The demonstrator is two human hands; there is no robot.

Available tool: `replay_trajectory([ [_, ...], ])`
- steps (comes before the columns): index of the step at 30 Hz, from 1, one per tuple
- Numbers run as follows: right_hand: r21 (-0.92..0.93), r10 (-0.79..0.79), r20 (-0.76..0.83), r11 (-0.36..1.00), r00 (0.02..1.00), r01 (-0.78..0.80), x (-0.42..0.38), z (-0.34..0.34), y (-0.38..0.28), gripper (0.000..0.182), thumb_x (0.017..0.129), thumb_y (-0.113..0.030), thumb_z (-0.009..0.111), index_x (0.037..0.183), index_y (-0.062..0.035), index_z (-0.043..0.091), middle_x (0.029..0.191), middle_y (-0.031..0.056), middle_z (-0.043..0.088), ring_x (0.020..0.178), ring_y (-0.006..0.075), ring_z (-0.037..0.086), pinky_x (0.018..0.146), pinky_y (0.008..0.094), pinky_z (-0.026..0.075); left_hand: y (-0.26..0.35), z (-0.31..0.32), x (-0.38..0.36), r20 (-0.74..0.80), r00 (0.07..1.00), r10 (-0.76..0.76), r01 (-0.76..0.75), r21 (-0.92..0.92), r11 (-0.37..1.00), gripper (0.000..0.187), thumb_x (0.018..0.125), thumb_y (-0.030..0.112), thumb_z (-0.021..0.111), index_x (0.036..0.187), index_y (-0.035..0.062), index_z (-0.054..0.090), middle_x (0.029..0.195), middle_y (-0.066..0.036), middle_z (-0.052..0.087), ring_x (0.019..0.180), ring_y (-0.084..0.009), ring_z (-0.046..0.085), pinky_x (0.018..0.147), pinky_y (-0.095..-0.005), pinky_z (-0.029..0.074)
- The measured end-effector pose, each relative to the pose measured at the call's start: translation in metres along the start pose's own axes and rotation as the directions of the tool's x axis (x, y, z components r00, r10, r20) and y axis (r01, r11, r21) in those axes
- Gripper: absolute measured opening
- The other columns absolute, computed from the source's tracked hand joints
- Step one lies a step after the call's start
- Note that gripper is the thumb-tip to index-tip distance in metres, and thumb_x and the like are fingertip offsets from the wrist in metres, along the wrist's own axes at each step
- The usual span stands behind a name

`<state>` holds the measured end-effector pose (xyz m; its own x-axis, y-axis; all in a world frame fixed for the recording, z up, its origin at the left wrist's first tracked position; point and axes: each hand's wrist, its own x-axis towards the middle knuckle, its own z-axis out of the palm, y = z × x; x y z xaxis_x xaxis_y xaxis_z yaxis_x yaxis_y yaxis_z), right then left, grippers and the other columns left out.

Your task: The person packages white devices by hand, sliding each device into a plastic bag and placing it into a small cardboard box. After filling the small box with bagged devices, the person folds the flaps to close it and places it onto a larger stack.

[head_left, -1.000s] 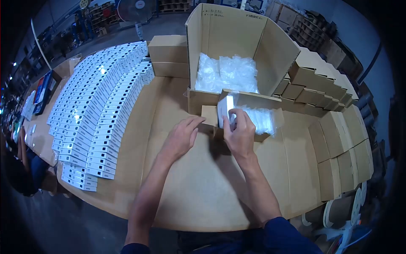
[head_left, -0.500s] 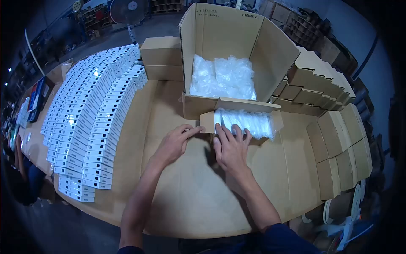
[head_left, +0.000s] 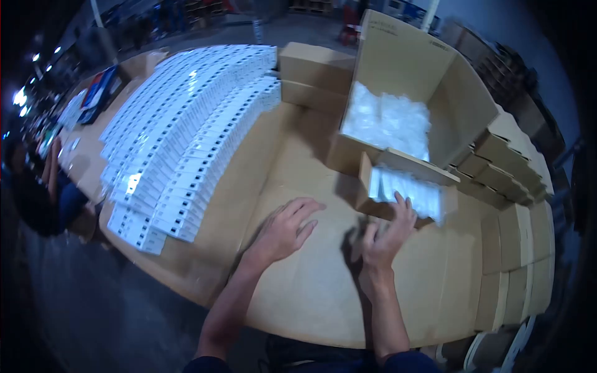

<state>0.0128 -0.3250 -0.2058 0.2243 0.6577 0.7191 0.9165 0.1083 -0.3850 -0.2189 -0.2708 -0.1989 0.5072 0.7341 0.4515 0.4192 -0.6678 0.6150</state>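
A small cardboard box (head_left: 365, 186) stands on the table with its flaps up, against the front of a larger carton. Inside it is a row of clear plastic-wrapped packets (head_left: 407, 189). My right hand (head_left: 388, 239) is at the small box's near side, fingers apart, the fingertips at or just above the packets; whether they touch cannot be made out. Left of the box, my left hand (head_left: 283, 230) hovers over the cardboard tabletop with fingers loosely spread and nothing in them. The large open carton (head_left: 351, 153) behind holds a heap of clear plastic bags (head_left: 388, 121).
Rows of white boxes (head_left: 180, 137) with black squares cover the table's left side. Brown boxes (head_left: 317, 68) stand at the back. More cardboard boxes are stacked on the right (head_left: 525, 242). Another person (head_left: 53, 186) sits at far left.
My left hand has come off the small box's left flap and drawn back. My right hand has lifted partly from the packets. The camera view has turned left.
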Motion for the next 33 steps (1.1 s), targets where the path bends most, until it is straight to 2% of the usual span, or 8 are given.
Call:
replay_trajectory([
  [4, 0.364, -0.044, -0.008, 0.930, 0.999, 0.044, -0.026, 0.015, -0.032, 0.034, 0.081, 0.013, 0.065, 0.111, -0.0015, 0.061, 0.126, 0.0224, 0.061, 0.115, 0.0354, 0.061, 0.098, 0.0434, 0.051, 0.006, -0.039, -0.076, -0.136, 0.977, -0.167, 0.172, 0.026, 0.985, 0.012, 0.088, 0.002, 0.073, 0.083, 0.0014, 0.062, 0.113, -0.014, 0.068, 0.101, -0.0313, 0.067, 0.091, -0.0415, 0.054],
  [5, 0.405, -0.128, -0.060, 0.903, 0.990, 0.141, -0.023, 0.021, -0.044, 0.026, 0.079, 0.017, 0.068, 0.098, -0.0004, 0.064, 0.097, 0.0177, 0.068, 0.086, 0.0295, 0.067, 0.074, 0.0359, 0.055, 0.008, -0.047, -0.092, -0.229, 0.964, -0.139, 0.161, 0.082, 0.984, 0.021, 0.084, -0.003, 0.072, 0.073, -0.0001, 0.054, 0.108, -0.013, 0.069, 0.096, -0.0297, 0.066, 0.083, -0.0406, 0.053],
  [9, 0.444, -0.233, 0.268, 0.891, 0.935, 0.095, -0.038, 0.053, -0.072, 0.013, 0.082, 0.007, 0.073, 0.078, -0.0003, 0.063, 0.056, 0.0071, 0.056, 0.049, 0.0270, 0.053, 0.059, 0.0360, 0.052, 0.004, -0.077, -0.153, -0.405, 0.885, -0.230, 0.307, 0.135, 0.942, 0.013, 0.077, -0.011, 0.064, 0.078, -0.0013, 0.056, 0.109, -0.014, 0.069, 0.095, -0.0323, 0.065, 0.085, -0.0427, 0.051],
  [12, 0.515, -0.428, 0.392, 0.836, 0.814, 0.192, -0.034, 0.072, -0.108, 0.013, 0.086, -0.009, 0.073, 0.081, -0.0013, 0.064, 0.077, 0.0109, 0.066, 0.066, 0.0304, 0.059, 0.072, 0.0444, 0.052, -0.001, -0.091, -0.180, -0.526, 0.827, -0.199, 0.384, 0.271, 0.883, 0.021, 0.074, -0.013, 0.060, 0.091, -0.0011, 0.060, 0.113, -0.016, 0.067, 0.101, -0.0349, 0.065, 0.092, -0.0454, 0.051],
  [14, 0.499, -0.583, 0.361, 0.780, 0.728, 0.377, -0.026, 0.079, -0.148, 0.030, 0.088, -0.023, 0.069, 0.110, -0.0027, 0.069, 0.123, 0.0179, 0.066, 0.115, 0.0374, 0.060, 0.103, 0.0566, 0.043, -0.009, -0.101, -0.186, -0.616, 0.776, -0.137, 0.423, 0.347, 0.837, 0.032, 0.074, -0.013, 0.059, 0.104, -0.0007, 0.065, 0.118, -0.016, 0.065, 0.106, -0.0370, 0.064, 0.093, -0.0473, 0.052],
  [17, 0.632, -0.713, 0.453, 0.680, 0.534, 0.372, -0.020, 0.091, -0.189, 0.067, 0.086, -0.024, 0.068, 0.148, -0.0063, 0.049, 0.161, 0.0136, 0.041, 0.153, 0.0409, 0.026, 0.123, 0.0639, 0.017, -0.017, -0.119, -0.189, -0.607, 0.785, -0.124, 0.467, 0.447, 0.763, 0.051, 0.078, -0.012, 0.055, 0.128, -0.0016, 0.059, 0.131, -0.018, 0.060, 0.124, -0.0372, 0.058, 0.104, -0.0478, 0.048],
  [21, 0.681, -0.759, 0.463, 0.635, 0.458, 0.364, -0.025, 0.106, -0.219, 0.088, 0.087, -0.017, 0.063, 0.164, -0.0070, 0.019, 0.166, 0.0088, 0.037, 0.159, 0.0399, 0.015, 0.125, 0.0676, 0.009, -0.035, -0.132, -0.198, -0.565, 0.812, -0.148, 0.475, 0.492, 0.729, 0.057, 0.083, -0.009, 0.059, 0.139, 0.0000, 0.054, 0.136, -0.016, 0.060, 0.133, -0.0368, 0.054, 0.110, -0.0476, 0.045],
  [33, 0.633, -0.789, 0.470, 0.613, 0.395, 0.473, -0.024, 0.114, -0.233, 0.090, 0.088, -0.015, 0.061, 0.165, -0.0045, 0.016, 0.153, 0.0131, 0.053, 0.158, 0.0367, 0.021, 0.125, 0.0682, 0.011, -0.027, -0.150, -0.205, -0.542, 0.823, -0.169, 0.486, 0.519, 0.703, 0.039, 0.077, -0.008, 0.075, 0.112, 0.0079, 0.072, 0.105, -0.009, 0.058, 0.104, -0.0297, 0.059, 0.090, -0.0445, 0.051],
])
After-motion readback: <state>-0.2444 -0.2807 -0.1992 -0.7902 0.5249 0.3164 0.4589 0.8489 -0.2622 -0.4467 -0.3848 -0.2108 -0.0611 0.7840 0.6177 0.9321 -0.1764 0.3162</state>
